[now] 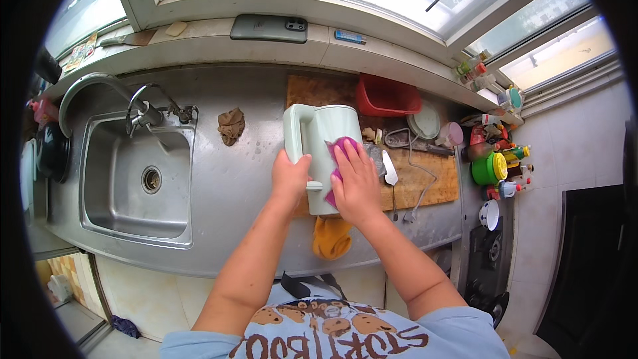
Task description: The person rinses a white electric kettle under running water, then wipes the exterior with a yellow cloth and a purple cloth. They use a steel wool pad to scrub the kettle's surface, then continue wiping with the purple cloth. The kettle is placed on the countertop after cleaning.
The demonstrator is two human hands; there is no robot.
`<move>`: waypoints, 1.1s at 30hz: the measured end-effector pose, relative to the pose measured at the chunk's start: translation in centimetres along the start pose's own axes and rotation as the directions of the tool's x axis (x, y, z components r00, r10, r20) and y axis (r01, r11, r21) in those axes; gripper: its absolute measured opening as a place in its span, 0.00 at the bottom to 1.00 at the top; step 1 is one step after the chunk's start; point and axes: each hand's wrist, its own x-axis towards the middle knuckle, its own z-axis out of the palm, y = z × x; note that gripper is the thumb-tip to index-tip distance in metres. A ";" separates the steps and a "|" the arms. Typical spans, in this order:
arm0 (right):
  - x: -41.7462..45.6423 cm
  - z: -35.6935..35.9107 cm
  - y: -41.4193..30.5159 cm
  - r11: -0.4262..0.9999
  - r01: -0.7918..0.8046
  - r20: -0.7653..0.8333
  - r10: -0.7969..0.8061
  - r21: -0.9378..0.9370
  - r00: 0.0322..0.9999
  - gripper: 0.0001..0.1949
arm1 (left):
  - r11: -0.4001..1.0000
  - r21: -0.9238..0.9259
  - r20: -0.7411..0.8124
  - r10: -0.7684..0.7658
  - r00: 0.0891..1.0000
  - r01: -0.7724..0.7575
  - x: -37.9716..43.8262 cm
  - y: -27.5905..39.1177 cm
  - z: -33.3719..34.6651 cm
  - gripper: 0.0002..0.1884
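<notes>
A pale green electric kettle is held above the counter in front of me, its handle to the left. My left hand grips the lower part of that handle. A magenta cloth lies under my right hand, which presses it flat against the kettle's side with the fingers stretched out. Parts of the cloth show past the fingertips and beside the thumb. A yellow-orange cloth rests on the steel counter just below the kettle.
A wooden cutting board carries a red plastic basin, a white-bladed knife and a grey power cord. Left stands a steel sink with a curved faucet. A crumpled brown cloth lies between. A phone sits on the sill.
</notes>
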 end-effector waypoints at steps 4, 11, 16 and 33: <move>8.7 2.9 3.2 0.996 -0.083 -0.051 0.084 0.030 0.995 0.28 | 1.000 0.011 0.028 0.024 0.999 -0.024 -0.5 0.2 0.5 0.11; 8.7 6.6 11.0 0.508 -0.529 0.286 0.481 0.680 0.829 0.26 | 0.999 -0.009 0.013 -0.040 0.999 0.040 0.4 -1.1 -1.6 0.15; 5.1 4.5 8.5 0.354 -0.657 0.437 0.529 0.665 0.727 0.27 | 0.992 0.026 -0.080 -0.123 0.989 0.125 0.2 0.6 -1.9 0.13; 5.7 -7.1 -3.9 0.471 0.059 -0.155 0.167 0.880 0.974 0.29 | 0.957 -0.258 0.216 0.193 0.957 -0.135 -12.5 9.8 -11.8 0.14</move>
